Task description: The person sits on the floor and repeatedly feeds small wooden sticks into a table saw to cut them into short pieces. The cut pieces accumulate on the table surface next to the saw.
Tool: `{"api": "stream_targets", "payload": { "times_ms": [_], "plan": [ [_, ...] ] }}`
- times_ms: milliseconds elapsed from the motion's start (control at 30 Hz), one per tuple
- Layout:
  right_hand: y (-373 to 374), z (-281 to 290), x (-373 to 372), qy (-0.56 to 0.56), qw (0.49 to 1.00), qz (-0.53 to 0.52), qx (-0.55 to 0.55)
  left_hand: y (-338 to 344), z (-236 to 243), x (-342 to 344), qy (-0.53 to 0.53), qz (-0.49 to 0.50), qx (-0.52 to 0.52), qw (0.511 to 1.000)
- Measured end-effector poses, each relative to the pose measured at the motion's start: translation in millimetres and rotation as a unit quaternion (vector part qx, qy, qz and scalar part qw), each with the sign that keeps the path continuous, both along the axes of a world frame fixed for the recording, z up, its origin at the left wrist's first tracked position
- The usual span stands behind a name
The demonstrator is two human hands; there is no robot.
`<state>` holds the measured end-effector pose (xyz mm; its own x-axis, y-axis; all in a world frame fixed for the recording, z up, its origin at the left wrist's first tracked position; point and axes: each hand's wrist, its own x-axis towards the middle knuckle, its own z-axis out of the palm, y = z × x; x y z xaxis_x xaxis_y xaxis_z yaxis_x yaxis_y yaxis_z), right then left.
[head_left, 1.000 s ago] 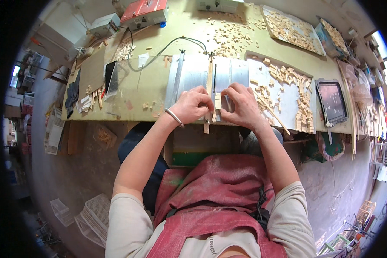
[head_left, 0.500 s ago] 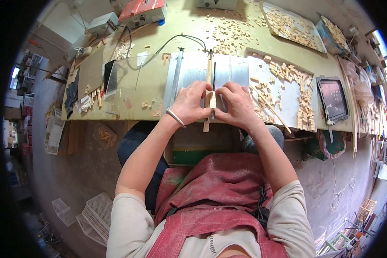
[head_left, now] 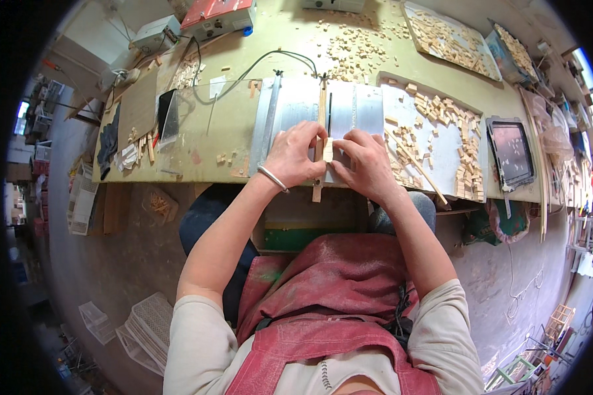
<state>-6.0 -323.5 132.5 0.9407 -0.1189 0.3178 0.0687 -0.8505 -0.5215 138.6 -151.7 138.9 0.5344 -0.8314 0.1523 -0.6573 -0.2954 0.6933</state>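
A small pale wooden block point(head_left: 328, 151) sits between my hands over a silvery metal plate point(head_left: 296, 105) at the bench's front edge. My left hand point(head_left: 298, 157) grips it from the left with curled fingers and thumb; a metal bangle point(head_left: 273, 178) circles that wrist. From the right, my right hand point(head_left: 367, 163) pinches the same block. Just beyond the fingers, a dark narrow slot point(head_left: 331, 108) runs away from me in the plate. Along its left lies a wooden strip point(head_left: 322, 102), whose near end sticks out past the bench edge.
Right of the plate, a board point(head_left: 408, 145) carries many small wooden blocks and a thin stick point(head_left: 418, 168). A black-framed tray point(head_left: 510, 153) lies farther right. More blocks point(head_left: 359, 56) are scattered behind. A black cable point(head_left: 254, 66) crosses the bench, and a clear sheet point(head_left: 211, 141) lies left.
The wooden block has turned slightly and shifted a little to the right. My right fingers have shifted slightly right along with it; my left hand has barely moved.
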Motion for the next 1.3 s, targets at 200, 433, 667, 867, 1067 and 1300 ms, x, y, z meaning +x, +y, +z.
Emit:
{"api": "stream_targets", "payload": {
  "times_ms": [200, 433, 667, 867, 1067, 1300],
  "plan": [
    [-1, 1, 4, -0.001, 1.0, -0.006, 0.0, -4, -2, 3, 0.047, 0.014, -0.013, 0.999],
    [-4, 0, 8, 0.002, 1.0, 0.006, 0.003, -7, 5, 8, 0.057, 0.017, 0.018, 0.998],
    [-10, -4, 15, 0.013, 1.0, 0.0, 0.019, -12, -3, 14, 0.053, 0.019, -0.006, 0.998],
    [-14, -2, 22, 0.02, 0.999, -0.008, 0.03, -18, -3, 22, 0.076, 0.021, -0.011, 0.997],
    [-19, 1, 30, 0.036, 0.999, -0.01, 0.035, -24, -6, 33, 0.072, 0.016, 0.001, 0.997],
    [-26, -2, 41, 0.04, 0.998, -0.022, 0.037, -34, -7, 43, 0.066, 0.035, 0.02, 0.997]
  ]
}}
